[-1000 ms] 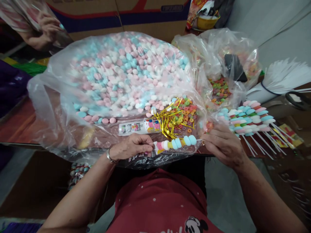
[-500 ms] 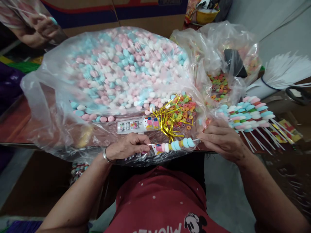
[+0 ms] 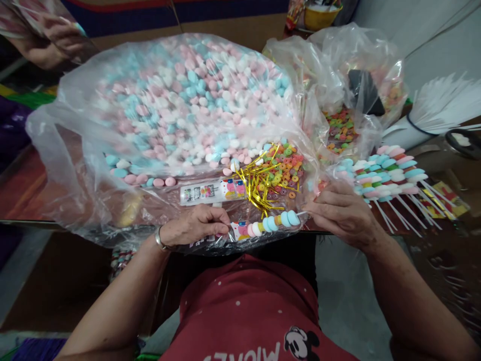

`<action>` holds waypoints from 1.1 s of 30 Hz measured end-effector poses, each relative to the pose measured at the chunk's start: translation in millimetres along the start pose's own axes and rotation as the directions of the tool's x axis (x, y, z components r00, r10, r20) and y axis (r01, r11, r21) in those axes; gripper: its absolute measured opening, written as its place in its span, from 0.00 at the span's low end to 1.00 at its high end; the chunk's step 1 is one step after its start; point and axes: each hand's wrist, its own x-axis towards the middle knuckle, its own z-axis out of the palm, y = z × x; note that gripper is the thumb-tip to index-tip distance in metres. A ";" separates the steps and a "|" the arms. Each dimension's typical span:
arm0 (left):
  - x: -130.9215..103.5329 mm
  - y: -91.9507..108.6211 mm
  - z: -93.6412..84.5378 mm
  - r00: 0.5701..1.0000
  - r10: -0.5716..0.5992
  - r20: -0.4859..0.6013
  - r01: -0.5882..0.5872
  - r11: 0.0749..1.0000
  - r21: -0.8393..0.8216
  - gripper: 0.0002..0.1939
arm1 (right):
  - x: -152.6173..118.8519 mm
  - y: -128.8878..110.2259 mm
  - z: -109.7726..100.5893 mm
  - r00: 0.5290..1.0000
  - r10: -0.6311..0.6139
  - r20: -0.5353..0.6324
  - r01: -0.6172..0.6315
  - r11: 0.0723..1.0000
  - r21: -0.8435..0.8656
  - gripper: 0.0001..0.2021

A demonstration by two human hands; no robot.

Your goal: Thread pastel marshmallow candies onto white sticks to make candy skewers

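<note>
A marshmallow skewer [image 3: 276, 221] in pink, white, yellow and blue lies crosswise in front of me. My right hand [image 3: 336, 210] pinches its white stick at the right end. The skewer's left end is at a printed clear candy bag [image 3: 239, 231]; I cannot tell how far inside it reaches. My left hand [image 3: 197, 224] is closed, thumb and finger pinching the bag's left end. Just above lie a stack of the same printed bags [image 3: 201, 193], gold twist ties [image 3: 259, 188] and small ring gummies [image 3: 287, 168].
A large clear sack of marshmallows [image 3: 180, 105] fills the table's middle. Finished skewers [image 3: 391, 173] are piled at right, near a holder of white sticks [image 3: 408, 133] and scissors [image 3: 464, 143]. Bagged ring candies [image 3: 340, 125] stand behind. Another person's hands [image 3: 62, 40] are at upper left.
The printed bag's left end now shows more openly beside my left fingers, with the skewer's pink end at it. Both hands have barely moved; the view has shifted slightly.
</note>
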 end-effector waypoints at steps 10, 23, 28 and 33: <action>3.1 2.9 -0.3 1.000 0.019 0.015 -0.020 0.994 0.103 0.15 | 1.3 -3.3 4.0 0.995 0.076 0.063 -0.077 0.997 0.015 0.05; 1.7 7.7 -0.8 0.997 -0.078 0.016 0.079 0.994 -0.073 0.17 | 4.3 -10.3 6.6 0.978 0.172 0.120 -0.165 0.984 -0.068 0.11; -1.0 10.2 -2.1 0.984 -0.113 0.134 0.133 0.981 -0.145 0.18 | 5.3 -11.5 3.3 0.964 0.172 0.201 -0.175 0.985 -0.004 0.12; -2.0 11.1 -0.2 0.969 -0.108 0.221 0.167 0.949 -0.267 0.19 | 7.3 -10.0 5.0 0.984 0.141 0.108 -0.142 0.990 0.003 0.08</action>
